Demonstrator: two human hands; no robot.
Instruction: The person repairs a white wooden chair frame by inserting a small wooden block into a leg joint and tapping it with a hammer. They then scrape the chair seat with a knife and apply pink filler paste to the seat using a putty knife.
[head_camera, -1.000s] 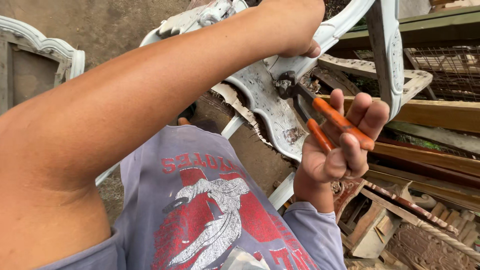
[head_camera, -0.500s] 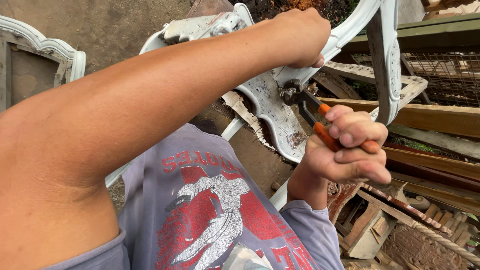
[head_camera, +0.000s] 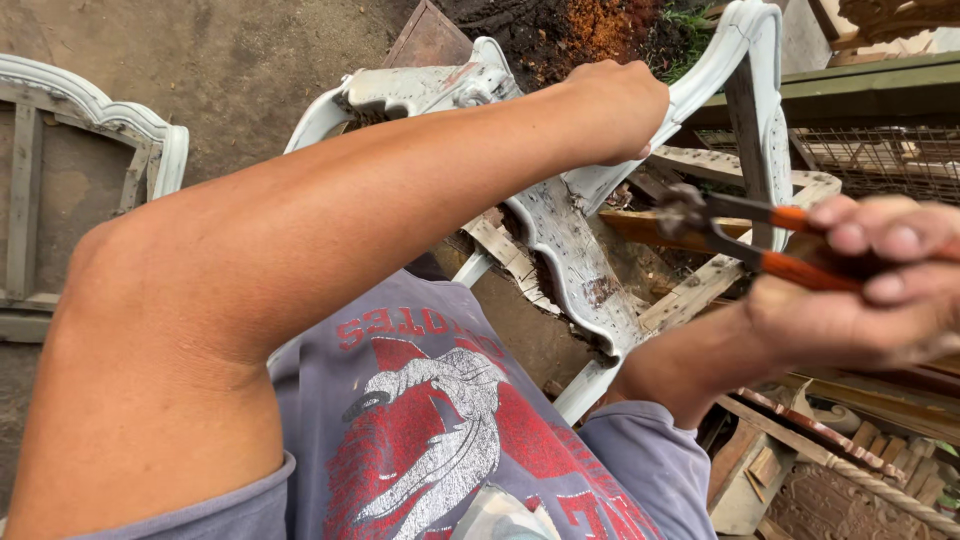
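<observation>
at the far left, a second white carved frame (head_camera: 95, 110) is seen lying on the bare dirt ground (head_camera: 250, 60), well apart from the work. moving right, a bare arm is stretched across the view over a grey shirt with a red and white print (head_camera: 440, 440). the arm ends at the left hand (head_camera: 615, 105), which is closed around the curved rail of a worn white-painted carved chair frame (head_camera: 570, 250); the frame is held tilted in front of the body, with chipped paint and bare wood shown along its scalloped edge. to the right of that rail, orange-handled pliers (head_camera: 745, 240) are gripped in the right hand (head_camera: 865, 290), the fingers wrapped over both handles and squeezed toward each other. the dark metal head of the pliers is pointed left and is seen just beside the frame's rail; whether it touches the wood or bites on anything cannot be told, as the tool is blurred. behind and below the right hand, a pile of scrap timber and carved wood pieces (head_camera: 840, 460) is seen, with wire mesh (head_camera: 880, 160) above it at the far right.
</observation>
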